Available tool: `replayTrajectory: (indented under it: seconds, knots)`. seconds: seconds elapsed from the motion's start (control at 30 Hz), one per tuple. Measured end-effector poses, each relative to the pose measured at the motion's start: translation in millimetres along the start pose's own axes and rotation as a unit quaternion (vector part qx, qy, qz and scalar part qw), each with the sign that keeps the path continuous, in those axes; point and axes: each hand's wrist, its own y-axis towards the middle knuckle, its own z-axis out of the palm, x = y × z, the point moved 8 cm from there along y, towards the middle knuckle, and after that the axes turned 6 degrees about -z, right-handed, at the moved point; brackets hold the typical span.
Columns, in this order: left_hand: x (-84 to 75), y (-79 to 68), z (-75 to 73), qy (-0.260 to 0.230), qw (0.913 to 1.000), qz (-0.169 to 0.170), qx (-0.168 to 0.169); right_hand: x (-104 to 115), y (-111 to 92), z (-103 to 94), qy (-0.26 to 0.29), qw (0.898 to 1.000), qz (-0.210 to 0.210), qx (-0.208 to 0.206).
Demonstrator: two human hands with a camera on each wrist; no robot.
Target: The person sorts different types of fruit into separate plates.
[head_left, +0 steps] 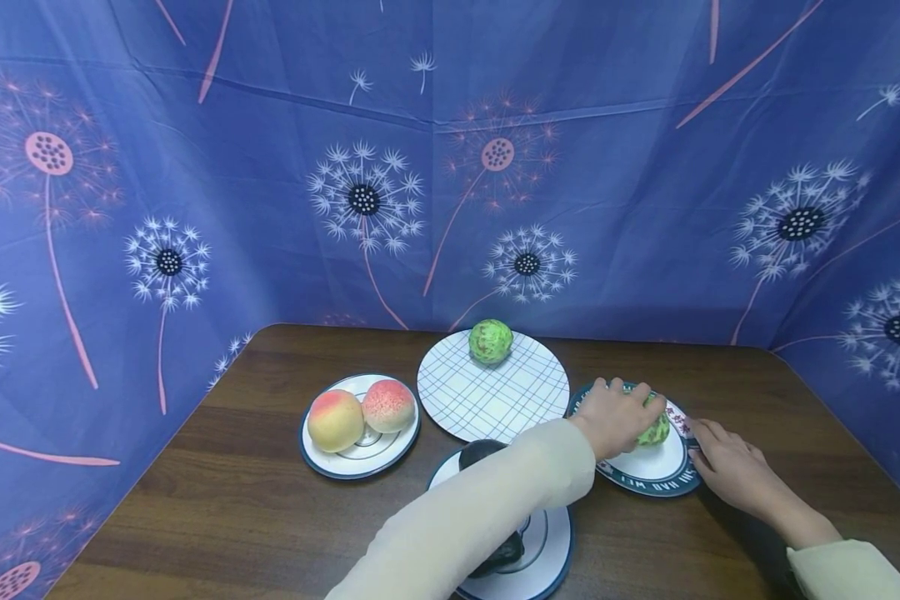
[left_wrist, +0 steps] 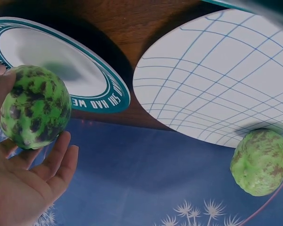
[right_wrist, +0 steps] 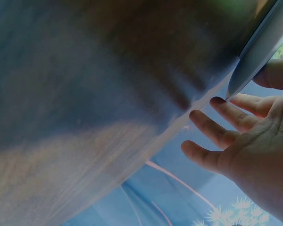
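Observation:
My left hand [head_left: 621,417] curls its fingers round a green, bumpy custard apple [left_wrist: 36,107], over a small white plate with a lettered teal rim [head_left: 648,487]. In the left wrist view, a shadow falls on the plate beside the fruit. At the right side of that plate, my right hand [head_left: 742,468] touches the rim with fairly straight fingers; in the right wrist view its thumb [right_wrist: 273,75] lies along the plate's edge. Another custard apple [head_left: 491,342] sits toward the back of a large white plate with blue grid lines [head_left: 465,400].
Two peaches [head_left: 335,421] rest on a blue-rimmed plate [head_left: 356,475] at left. Under my left forearm, another plate [head_left: 558,550] holds dark rounded things [head_left: 482,451], partly hidden by the sleeve. A dandelion-patterned blue cloth [head_left: 435,208] hangs behind the brown wooden table [head_left: 217,492].

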Motion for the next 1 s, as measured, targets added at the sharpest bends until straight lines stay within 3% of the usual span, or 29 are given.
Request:
replayTrajectory:
  seconds: [0.2,0.43,1.0]
  knots:
    - [-4.6,-0.7,1.0,-0.001,0.9999,0.011,0.000,-0.9,0.7,0.8,-0.003,1.000,0.002,0.002]
    - [-10.7,-2.4,4.5,0.030,0.9992,0.018,0.019,0.7,0.8,0.3,-0.014,1.000,-0.009,-0.003]
    - [-8.1,-6.4,3.6,0.013,0.9996,0.006,0.024,-0.1,1.8,-0.2,-0.017,1.000,-0.007,0.000]
